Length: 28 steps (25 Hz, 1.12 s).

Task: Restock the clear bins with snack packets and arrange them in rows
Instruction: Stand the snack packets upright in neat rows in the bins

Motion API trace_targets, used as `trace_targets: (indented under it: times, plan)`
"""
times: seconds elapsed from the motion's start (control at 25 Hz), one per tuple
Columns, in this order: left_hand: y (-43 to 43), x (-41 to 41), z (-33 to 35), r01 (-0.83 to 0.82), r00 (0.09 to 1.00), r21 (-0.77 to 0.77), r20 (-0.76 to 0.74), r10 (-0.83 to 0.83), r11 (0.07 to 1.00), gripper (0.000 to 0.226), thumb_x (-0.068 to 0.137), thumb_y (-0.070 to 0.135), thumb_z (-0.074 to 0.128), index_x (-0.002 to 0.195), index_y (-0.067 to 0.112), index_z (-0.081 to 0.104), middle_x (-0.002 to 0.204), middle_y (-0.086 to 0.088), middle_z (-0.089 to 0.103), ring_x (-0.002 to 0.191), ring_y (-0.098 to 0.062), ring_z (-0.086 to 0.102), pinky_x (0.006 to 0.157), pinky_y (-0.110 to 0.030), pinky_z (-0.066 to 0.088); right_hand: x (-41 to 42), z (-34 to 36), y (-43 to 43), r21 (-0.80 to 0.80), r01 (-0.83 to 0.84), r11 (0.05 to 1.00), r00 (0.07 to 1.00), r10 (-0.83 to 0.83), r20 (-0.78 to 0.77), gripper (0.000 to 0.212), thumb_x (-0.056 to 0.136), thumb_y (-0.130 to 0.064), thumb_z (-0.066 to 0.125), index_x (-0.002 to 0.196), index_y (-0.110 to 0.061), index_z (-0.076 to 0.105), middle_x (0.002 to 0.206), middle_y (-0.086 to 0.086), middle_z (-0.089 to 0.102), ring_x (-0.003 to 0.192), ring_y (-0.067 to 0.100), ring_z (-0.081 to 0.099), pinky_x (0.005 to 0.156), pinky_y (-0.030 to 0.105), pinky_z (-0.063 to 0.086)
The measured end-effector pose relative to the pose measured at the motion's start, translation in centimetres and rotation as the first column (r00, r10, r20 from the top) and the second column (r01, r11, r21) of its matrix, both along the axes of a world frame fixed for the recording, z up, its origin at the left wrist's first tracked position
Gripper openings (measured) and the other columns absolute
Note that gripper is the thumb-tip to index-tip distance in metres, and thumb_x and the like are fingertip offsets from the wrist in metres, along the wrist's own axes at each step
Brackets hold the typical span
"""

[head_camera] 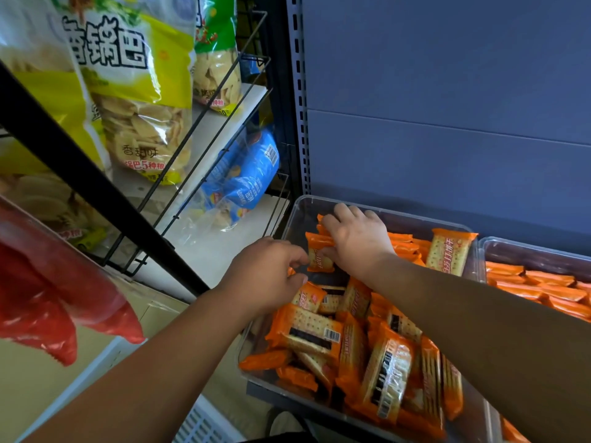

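As I read it, the step in hand is building the first row at the far left corner of the clear bin (300, 206). My right hand (355, 241) is draped over a short stack of standing packets (319, 255) there. Its fingers curl over their tops and the thumb sits against the front one, so it is clamped on them. My left hand (265, 273) hovers just beside that front packet, by the bin's left wall, with thumb and forefinger drawn close; I cannot tell whether they pinch anything. To do this well, I would press the stack back toward the far wall with the right hand so nothing topples. With the left I would square the front packet against the left wall before feeding in the next. Supply is near: loose packets (319, 334) lie jumbled across the near half of the bin, below both wrists, with a bare patch of bin floor between them and the stack. Along the far edge to the right a packed row (403, 244) lies in place, and the neighbouring bin (499, 246) looks filled.
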<state>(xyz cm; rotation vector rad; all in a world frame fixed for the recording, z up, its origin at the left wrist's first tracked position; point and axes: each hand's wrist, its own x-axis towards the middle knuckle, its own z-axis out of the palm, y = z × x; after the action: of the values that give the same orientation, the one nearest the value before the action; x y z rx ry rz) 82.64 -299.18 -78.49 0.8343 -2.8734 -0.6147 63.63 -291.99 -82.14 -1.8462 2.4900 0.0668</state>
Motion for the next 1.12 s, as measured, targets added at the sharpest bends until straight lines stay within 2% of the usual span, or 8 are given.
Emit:
trace_targets:
  times: [0.24,0.44,0.52,0.68,0.76,0.88,1.0,1.12]
  plan:
    - [0.5,-0.7,1.0,0.149,0.956,-0.150,0.273,-0.104,0.977,0.032,0.096,0.053,0.060,0.119,0.033,0.070,0.114,0.009,0.068,0.110,-0.016,0.061,0.086,-0.038,0.055,-0.4,0.6,1.0,-0.082,0.043,0.996,0.989,-0.030,0.144,0.062,0.096,-0.054,0.062,0.150,-0.028,0.044,0.141,0.001,0.047,0.137,0.025,0.045,0.111,0.043,0.042]
    - [1.5,-1.9,0.8,0.136,0.958,-0.190,0.277,-0.080,0.972,0.025,0.099,0.041,0.057,0.119,0.029,0.067,0.117,0.008,0.065,0.106,-0.019,0.063,0.084,-0.036,0.055,-0.8,0.8,2.1,-0.146,0.047,0.988,0.969,-0.009,0.249,0.050,0.097,-0.049,0.065,0.142,-0.029,0.055,0.134,-0.003,0.055,0.131,0.022,0.050,0.105,0.042,0.049]
    - [1.0,-1.9,0.9,0.124,0.955,-0.140,0.284,-0.080,0.982,0.023,0.098,0.044,0.059,0.114,0.030,0.068,0.111,0.008,0.065,0.103,-0.018,0.063,0.080,-0.036,0.054,-1.3,1.4,2.6,-0.213,0.084,0.973,0.950,-0.014,0.311,0.043,0.097,-0.044,0.067,0.135,-0.027,0.062,0.128,-0.004,0.061,0.125,0.021,0.055,0.098,0.042,0.054]
    - [1.8,-2.1,1.6,0.267,0.817,-0.112,0.553,-0.163,0.957,0.033,0.097,0.061,0.054,0.097,0.029,0.064,0.095,0.006,0.065,0.092,-0.020,0.063,0.068,-0.034,0.043,-3.2,2.7,4.9,-0.263,0.175,0.949,0.909,-0.053,0.414,0.026,0.097,-0.037,0.067,0.122,-0.028,0.070,0.113,-0.007,0.067,0.107,0.017,0.064,0.087,0.040,0.058]
    - [2.1,-2.7,1.6,0.250,0.862,-0.134,0.482,-0.158,0.959,0.027,0.099,0.053,0.054,0.099,0.028,0.065,0.098,0.004,0.066,0.094,-0.022,0.064,0.070,-0.034,0.045,-3.6,3.0,6.0,-0.207,0.184,0.961,0.880,-0.068,0.470,0.020,0.097,-0.036,0.068,0.116,-0.031,0.071,0.107,-0.009,0.068,0.098,0.015,0.066,0.084,0.039,0.060]
    - [2.3,-4.8,0.2,0.160,0.929,0.000,0.337,-0.151,0.987,0.023,0.098,0.045,0.060,0.097,0.024,0.069,0.091,0.002,0.067,0.088,-0.022,0.064,0.075,-0.036,0.055,-3.7,2.8,7.4,-0.143,0.210,0.967,0.824,-0.097,0.558,0.011,0.096,-0.036,0.069,0.106,-0.034,0.072,0.099,-0.011,0.070,0.091,0.012,0.068,0.082,0.040,0.062]
    - [2.5,-7.2,-2.1,0.151,0.843,0.197,0.487,-0.231,0.969,0.034,0.098,0.052,0.063,0.107,0.020,0.065,0.107,-0.002,0.067,0.094,-0.022,0.061,0.080,-0.033,0.052,-4.3,2.6,8.8,-0.172,0.217,0.961,0.825,-0.086,0.559,0.005,0.096,-0.033,0.069,0.097,-0.032,0.074,0.091,-0.013,0.072,0.085,0.008,0.068,0.079,0.038,0.062]
    - [2.0,-8.4,-4.1,0.135,0.785,0.272,0.557,-0.270,0.953,0.057,0.093,0.066,0.063,0.130,0.022,0.063,0.128,-0.001,0.065,0.110,-0.024,0.062,0.091,-0.037,0.054,-5.4,2.4,10.4,-0.169,0.264,0.950,0.799,-0.117,0.589,0.006,0.097,-0.030,0.069,0.093,-0.032,0.074,0.087,-0.015,0.071,0.081,0.004,0.067,0.076,0.034,0.062]
